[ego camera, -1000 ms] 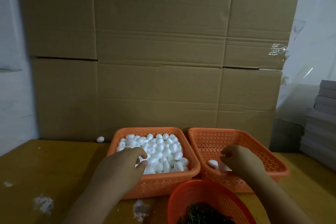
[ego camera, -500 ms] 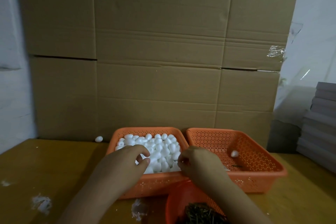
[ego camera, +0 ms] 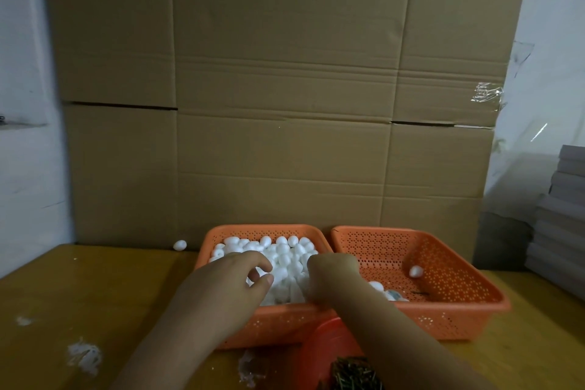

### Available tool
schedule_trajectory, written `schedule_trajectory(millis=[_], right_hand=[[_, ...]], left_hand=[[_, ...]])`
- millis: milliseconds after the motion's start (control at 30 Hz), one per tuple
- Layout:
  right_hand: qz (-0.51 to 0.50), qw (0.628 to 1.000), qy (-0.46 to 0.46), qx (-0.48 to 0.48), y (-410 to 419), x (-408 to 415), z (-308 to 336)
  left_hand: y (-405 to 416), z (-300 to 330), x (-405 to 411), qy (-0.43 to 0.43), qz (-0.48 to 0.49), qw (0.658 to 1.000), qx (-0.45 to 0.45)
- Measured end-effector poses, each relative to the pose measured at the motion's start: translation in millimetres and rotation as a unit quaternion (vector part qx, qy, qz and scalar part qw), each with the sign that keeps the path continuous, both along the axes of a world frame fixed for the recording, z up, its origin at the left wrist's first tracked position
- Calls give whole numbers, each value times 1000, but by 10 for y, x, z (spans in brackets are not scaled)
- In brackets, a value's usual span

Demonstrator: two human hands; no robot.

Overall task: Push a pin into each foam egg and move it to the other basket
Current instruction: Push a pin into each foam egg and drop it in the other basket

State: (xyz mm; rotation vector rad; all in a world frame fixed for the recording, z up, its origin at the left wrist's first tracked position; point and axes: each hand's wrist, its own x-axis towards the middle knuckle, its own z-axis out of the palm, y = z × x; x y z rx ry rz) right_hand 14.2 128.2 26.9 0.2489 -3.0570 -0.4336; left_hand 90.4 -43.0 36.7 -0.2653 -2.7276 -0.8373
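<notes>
The left orange basket (ego camera: 221,233) is heaped with several white foam eggs (ego camera: 283,248). The right orange basket (ego camera: 459,294) holds three eggs: one (ego camera: 416,271) by its right wall and two (ego camera: 377,285) near my right forearm. My left hand (ego camera: 228,290) hovers over the left basket's near side, thumb and forefinger curled close together; something white shows in the gap, and I cannot tell whether it holds an egg. My right hand (ego camera: 332,274) reaches down into the egg pile, its fingertips hidden among the eggs. A red bowl (ego camera: 326,348) of dark pins (ego camera: 354,375) sits at the near edge.
The baskets stand side by side on a yellow-brown table (ego camera: 79,288), right against a wall of cardboard boxes (ego camera: 285,104). One stray egg (ego camera: 179,245) lies by the boxes. White foam crumbs (ego camera: 84,356) dot the table's left. Grey boards (ego camera: 563,215) are stacked at right.
My right hand left the right basket, where an egg now lies, and crossed left into the full basket's eggs. My left hand stayed nearly still.
</notes>
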Motion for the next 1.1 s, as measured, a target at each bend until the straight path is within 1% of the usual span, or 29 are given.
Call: schedule_trajectory(millis=[33,67,100,133,167,200,233,300,400,433,467,500,533,567,633,700,800,900,1033,1100], right_hand=[[-2,1000,-3,-20,-5,8,24],[0,998,-1,-61,-3,23,48],[6,992,8,-123,3,49,73],[18,979,21,-202,17,93,98],[32,956,33,-291,37,154,116],[49,921,39,-386,65,230,129],[69,875,33,-478,100,325,144],[108,764,-8,-636,197,547,184],[143,587,-73,-793,354,838,228],[142,526,-93,-833,390,898,225],[138,472,-111,-864,417,945,213],[134,433,-121,-883,433,975,201],[132,407,-124,-895,444,992,196],[136,390,-127,-902,451,997,196],[153,375,-139,-904,454,1007,209],[163,378,-153,-898,450,1017,229],[169,395,-173,-886,418,1064,250],[159,407,-161,-885,397,1116,290],[150,438,-115,-879,360,1172,337],[153,462,-85,-870,346,1201,357]], left_hand=[[-2,1,4,0,0,1000,0],[-3,1,7,2,0,1000,-1],[-1,1,11,5,0,1000,-1],[2,1,14,8,-1,1000,0],[9,2,19,10,-3,1000,5],[20,10,28,14,-6,1000,14],[34,23,41,18,-11,999,26],[83,54,77,24,-24,998,51],[179,120,158,33,-50,993,97],[214,144,190,36,-62,990,121],[248,164,216,42,-75,986,144],[281,181,242,49,-89,981,164],[314,198,264,57,-102,976,183],[345,215,289,66,-114,970,204],[403,240,342,96,-133,958,237],[447,257,391,136,-145,952,233],[497,286,465,184,-177,944,211],[534,290,483,222,-179,941,180],[550,278,491,222,-152,942,201],[553,289,503,216,-152,939,219]])
